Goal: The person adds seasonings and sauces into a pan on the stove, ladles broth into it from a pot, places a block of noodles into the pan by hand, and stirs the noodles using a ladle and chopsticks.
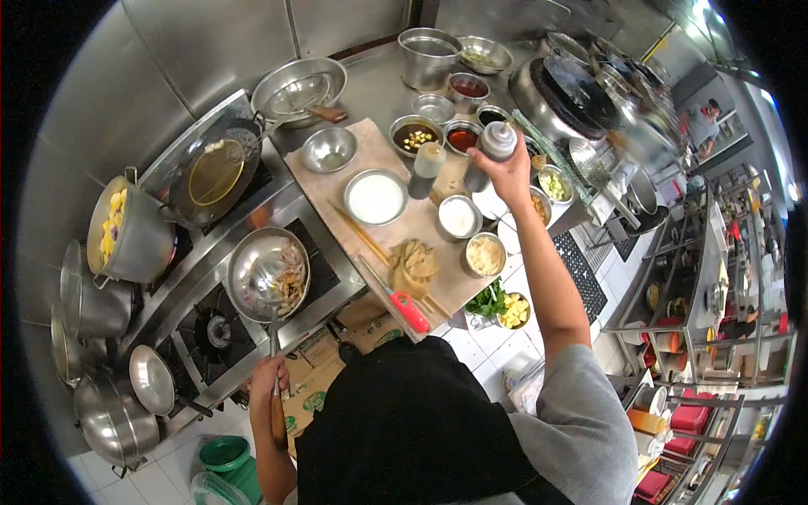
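The stove (322, 310) is being flanked on the right by a pale board (408, 220). Over a front burner, a steel pan (244, 269) with sliced food (290, 282) inside is being held by the left hand (269, 374), closed round its long handle. Toward the board's right edge, a squeeze bottle (498, 145) is being gripped by the right hand (509, 172), near a second bottle (427, 164). At the near end, a red-handled tool (410, 312) is being supported.
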A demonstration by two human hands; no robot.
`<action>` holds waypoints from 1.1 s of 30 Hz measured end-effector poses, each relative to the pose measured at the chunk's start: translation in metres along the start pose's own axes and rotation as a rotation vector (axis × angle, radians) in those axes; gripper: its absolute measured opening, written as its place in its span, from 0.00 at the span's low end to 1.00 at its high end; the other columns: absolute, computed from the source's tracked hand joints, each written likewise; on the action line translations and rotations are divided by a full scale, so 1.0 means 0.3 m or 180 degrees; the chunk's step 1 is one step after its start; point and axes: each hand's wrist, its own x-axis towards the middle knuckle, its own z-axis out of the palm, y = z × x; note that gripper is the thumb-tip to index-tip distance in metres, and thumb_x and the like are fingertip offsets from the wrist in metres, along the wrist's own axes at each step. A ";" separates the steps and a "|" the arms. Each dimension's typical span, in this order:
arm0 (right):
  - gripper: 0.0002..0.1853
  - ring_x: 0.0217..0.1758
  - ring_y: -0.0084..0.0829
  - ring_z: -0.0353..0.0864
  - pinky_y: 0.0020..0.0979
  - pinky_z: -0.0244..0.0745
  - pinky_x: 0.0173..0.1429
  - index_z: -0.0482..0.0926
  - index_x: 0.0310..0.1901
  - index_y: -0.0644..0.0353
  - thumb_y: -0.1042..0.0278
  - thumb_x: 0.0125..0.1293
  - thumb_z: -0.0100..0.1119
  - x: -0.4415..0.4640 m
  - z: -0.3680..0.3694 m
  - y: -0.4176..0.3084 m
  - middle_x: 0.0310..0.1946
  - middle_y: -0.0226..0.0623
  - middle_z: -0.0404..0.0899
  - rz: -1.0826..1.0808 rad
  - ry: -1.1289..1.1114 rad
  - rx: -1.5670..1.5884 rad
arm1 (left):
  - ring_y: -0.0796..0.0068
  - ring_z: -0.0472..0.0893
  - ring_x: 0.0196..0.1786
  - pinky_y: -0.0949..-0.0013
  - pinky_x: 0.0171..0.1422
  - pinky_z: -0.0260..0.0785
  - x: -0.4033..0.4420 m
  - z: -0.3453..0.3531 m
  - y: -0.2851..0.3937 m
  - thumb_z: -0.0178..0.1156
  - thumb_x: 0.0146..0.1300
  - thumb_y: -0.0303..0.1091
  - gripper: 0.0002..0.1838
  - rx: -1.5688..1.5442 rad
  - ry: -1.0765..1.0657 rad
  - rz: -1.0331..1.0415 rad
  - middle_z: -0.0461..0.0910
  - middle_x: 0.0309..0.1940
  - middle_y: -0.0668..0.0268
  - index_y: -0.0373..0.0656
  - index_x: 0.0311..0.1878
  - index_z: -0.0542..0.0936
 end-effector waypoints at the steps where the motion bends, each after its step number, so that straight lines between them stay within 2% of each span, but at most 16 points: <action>1: 0.38 0.52 0.33 0.86 0.35 0.78 0.58 0.74 0.56 0.63 0.54 0.48 0.84 0.046 0.010 0.065 0.48 0.43 0.86 0.0042 0.0010 0.0078 | 0.77 0.69 0.12 0.68 0.16 0.60 -0.017 0.043 0.007 0.58 0.74 0.39 0.12 0.0268 0.0292 0.0070 0.69 0.16 0.69 0.40 0.38 0.73; 2: 0.38 0.52 0.34 0.86 0.35 0.78 0.58 0.74 0.56 0.63 0.54 0.48 0.85 0.086 0.024 0.131 0.48 0.43 0.86 0.0088 0.0010 0.0160 | 0.77 0.69 0.12 0.69 0.16 0.61 -0.048 0.097 0.029 0.58 0.74 0.39 0.12 0.0535 0.0590 0.0129 0.69 0.17 0.69 0.40 0.38 0.73; 3: 0.38 0.52 0.34 0.86 0.35 0.78 0.58 0.74 0.56 0.63 0.54 0.48 0.85 0.123 0.042 0.196 0.48 0.43 0.86 0.0144 -0.0016 0.0217 | 0.63 0.78 0.19 0.60 0.24 0.71 -0.080 0.147 0.057 0.59 0.73 0.38 0.12 0.1328 0.1019 0.0099 0.74 0.19 0.61 0.37 0.41 0.75; 6: 0.39 0.52 0.35 0.85 0.36 0.77 0.59 0.74 0.57 0.64 0.55 0.48 0.85 0.167 0.119 0.329 0.48 0.43 0.86 0.0341 -0.0193 0.0082 | 0.44 0.83 0.31 0.48 0.38 0.75 -0.041 0.125 -0.032 0.59 0.71 0.35 0.12 0.3117 0.1931 0.1009 0.80 0.26 0.49 0.33 0.46 0.76; 7: 0.39 0.52 0.36 0.85 0.37 0.77 0.59 0.74 0.57 0.65 0.56 0.48 0.85 0.170 0.158 0.396 0.49 0.44 0.86 0.0234 -0.0211 0.0153 | 0.32 0.81 0.43 0.42 0.48 0.72 -0.088 0.196 0.055 0.60 0.69 0.33 0.14 0.2840 0.2001 0.0597 0.81 0.34 0.40 0.30 0.50 0.76; 11: 0.40 0.55 0.42 0.83 0.41 0.77 0.61 0.73 0.59 0.66 0.58 0.48 0.84 0.130 0.274 0.637 0.54 0.50 0.82 0.0222 -0.0529 -0.0101 | 0.30 0.79 0.49 0.39 0.55 0.71 -0.106 0.202 0.022 0.62 0.67 0.38 0.19 0.3170 0.2372 0.0470 0.80 0.45 0.33 0.31 0.52 0.75; 12: 0.41 0.56 0.41 0.83 0.40 0.76 0.62 0.71 0.60 0.67 0.60 0.49 0.84 0.127 0.284 0.688 0.54 0.49 0.82 0.0173 -0.0616 0.0075 | 0.35 0.83 0.44 0.43 0.47 0.75 -0.118 0.211 0.025 0.60 0.70 0.37 0.21 0.3538 0.2399 0.0402 0.83 0.37 0.39 0.28 0.56 0.74; 14: 0.43 0.58 0.41 0.82 0.40 0.74 0.66 0.68 0.63 0.69 0.62 0.49 0.84 0.127 0.241 0.604 0.55 0.49 0.82 0.0590 -0.0807 0.0343 | 0.34 0.82 0.42 0.42 0.44 0.75 -0.151 0.251 0.056 0.59 0.71 0.38 0.21 0.3480 0.2393 0.0109 0.83 0.37 0.38 0.29 0.56 0.73; 16: 0.43 0.63 0.40 0.79 0.39 0.72 0.68 0.68 0.63 0.70 0.63 0.50 0.84 0.107 0.206 0.543 0.58 0.51 0.80 0.0208 -0.0332 0.0028 | 0.34 0.83 0.41 0.41 0.45 0.75 -0.166 0.243 0.027 0.61 0.68 0.39 0.20 0.3515 0.2587 0.0251 0.83 0.35 0.39 0.33 0.55 0.73; 18: 0.39 0.63 0.40 0.78 0.38 0.72 0.67 0.71 0.62 0.68 0.63 0.52 0.82 0.076 0.155 0.510 0.58 0.49 0.79 -0.0337 0.0281 -0.0105 | 0.34 0.83 0.39 0.40 0.45 0.75 -0.162 0.276 0.043 0.61 0.67 0.39 0.20 0.3469 0.2665 0.0374 0.83 0.34 0.39 0.35 0.55 0.72; 20: 0.29 0.55 0.38 0.80 0.38 0.74 0.60 0.76 0.59 0.63 0.67 0.56 0.77 -0.011 0.116 0.393 0.52 0.43 0.81 -0.0081 0.0180 0.0050 | 0.35 0.83 0.39 0.41 0.45 0.75 -0.164 0.292 0.061 0.60 0.68 0.37 0.20 0.3568 0.2715 0.0076 0.83 0.33 0.39 0.34 0.56 0.72; 23: 0.39 0.60 0.42 0.79 0.39 0.73 0.66 0.69 0.66 0.68 0.66 0.55 0.78 -0.157 0.223 0.344 0.58 0.48 0.78 0.0036 -0.0591 0.0437 | 0.35 0.83 0.39 0.40 0.44 0.75 -0.177 0.307 0.080 0.59 0.69 0.37 0.18 0.3547 0.2790 0.0121 0.83 0.33 0.40 0.34 0.55 0.72; 26: 0.44 0.64 0.44 0.77 0.40 0.73 0.66 0.68 0.67 0.68 0.62 0.52 0.81 -0.195 0.411 0.385 0.60 0.51 0.77 0.0026 -0.0430 0.0201 | 0.34 0.83 0.38 0.41 0.42 0.75 -0.155 0.275 0.051 0.61 0.69 0.37 0.16 0.3311 0.2766 0.0516 0.83 0.33 0.38 0.34 0.51 0.75; 28: 0.45 0.59 0.36 0.77 0.37 0.71 0.67 0.65 0.68 0.67 0.66 0.51 0.82 -0.159 0.519 0.481 0.57 0.46 0.78 -0.0029 -0.0265 0.0154 | 0.47 0.83 0.26 0.50 0.30 0.74 -0.100 0.203 -0.040 0.62 0.69 0.36 0.13 0.2966 0.2710 0.1861 0.82 0.26 0.47 0.34 0.43 0.76; 30: 0.43 0.59 0.36 0.77 0.38 0.70 0.67 0.67 0.65 0.67 0.67 0.50 0.83 -0.114 0.613 0.547 0.57 0.43 0.78 0.0824 -0.0357 0.1098 | 0.67 0.76 0.16 0.63 0.20 0.68 -0.152 0.228 0.043 0.63 0.69 0.35 0.10 0.1373 0.1925 0.0843 0.77 0.18 0.62 0.38 0.38 0.76; 33: 0.35 0.57 0.33 0.78 0.36 0.71 0.66 0.70 0.61 0.65 0.73 0.53 0.80 -0.086 0.617 0.513 0.55 0.40 0.79 0.0419 -0.0047 0.0849 | 0.81 0.67 0.13 0.72 0.15 0.60 -0.159 0.195 0.078 0.61 0.71 0.35 0.09 -0.0053 0.1373 0.0252 0.70 0.17 0.72 0.41 0.37 0.76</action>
